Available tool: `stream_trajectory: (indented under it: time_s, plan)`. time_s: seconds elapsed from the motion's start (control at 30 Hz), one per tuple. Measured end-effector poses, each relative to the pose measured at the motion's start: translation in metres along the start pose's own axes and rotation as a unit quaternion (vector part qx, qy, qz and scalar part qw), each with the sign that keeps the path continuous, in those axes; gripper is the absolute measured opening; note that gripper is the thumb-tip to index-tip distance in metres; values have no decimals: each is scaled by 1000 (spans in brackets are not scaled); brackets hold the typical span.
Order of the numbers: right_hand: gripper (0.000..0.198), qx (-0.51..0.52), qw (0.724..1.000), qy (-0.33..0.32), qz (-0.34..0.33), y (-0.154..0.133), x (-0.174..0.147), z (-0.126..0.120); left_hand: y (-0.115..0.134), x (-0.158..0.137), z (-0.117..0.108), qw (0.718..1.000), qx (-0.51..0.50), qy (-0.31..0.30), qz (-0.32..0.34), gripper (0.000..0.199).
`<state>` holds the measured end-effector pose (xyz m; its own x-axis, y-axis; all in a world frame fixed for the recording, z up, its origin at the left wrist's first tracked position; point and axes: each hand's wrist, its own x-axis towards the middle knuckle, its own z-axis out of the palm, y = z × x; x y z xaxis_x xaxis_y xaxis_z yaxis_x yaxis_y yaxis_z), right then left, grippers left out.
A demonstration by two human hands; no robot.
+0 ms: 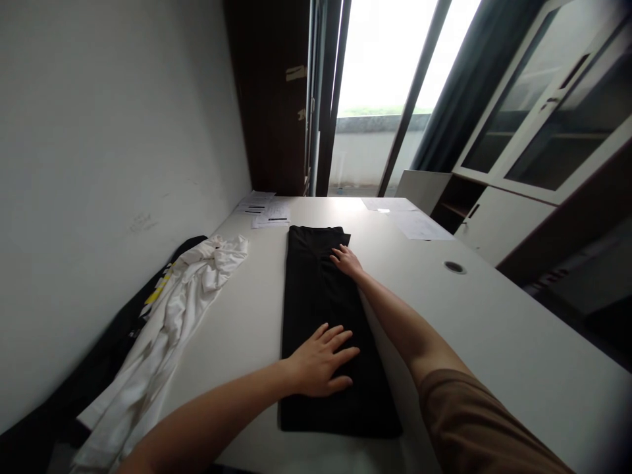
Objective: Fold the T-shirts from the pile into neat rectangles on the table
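A pair of black trousers (pixel 309 296), folded lengthwise, lies flat on the white table (pixel 237 368). Its waist end points away from me, with a small corner sticking out at the far right. My left hand (pixel 320 362) rests palm down on the lower part of the cloth, fingers spread. Farther up, near the right edge by the waist, my right hand (pixel 346 261) touches the fabric with its fingers stretched out. Neither hand grips anything.
A crumpled white garment (pixel 185 313) and dark clothing with a yellow patch (pixel 157 289) lie along the left wall. Paper sheets (pixel 270 214) and more papers (pixel 419 225) are at the table's far end. A round cable hole (pixel 455 267) is on the right.
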<state>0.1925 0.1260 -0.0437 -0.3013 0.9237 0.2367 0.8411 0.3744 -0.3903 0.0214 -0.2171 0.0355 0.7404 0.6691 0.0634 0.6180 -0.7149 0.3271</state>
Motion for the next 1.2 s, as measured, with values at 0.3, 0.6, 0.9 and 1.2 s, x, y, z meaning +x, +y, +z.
stream_trajectory:
  time_s: [0.3, 0.6, 0.9, 1.2]
  plan:
    - [48, 24, 994, -41, -101, 6, -71, -28, 5, -6, 1, 1000, -8, -8, 16, 59]
    - [54, 8, 987, -45, -155, -3, -158, -54, 8, -3, -5, 998, -41, 17, 34, 18]
    - [49, 42, 968, -91, -230, -16, -230, -91, 11, -7, -12, 997, -69, -11, 41, 21]
    - [47, 60, 940, -112, -316, -19, -284, -120, -4, -8, 3, 994, -67, 56, 58, 34]
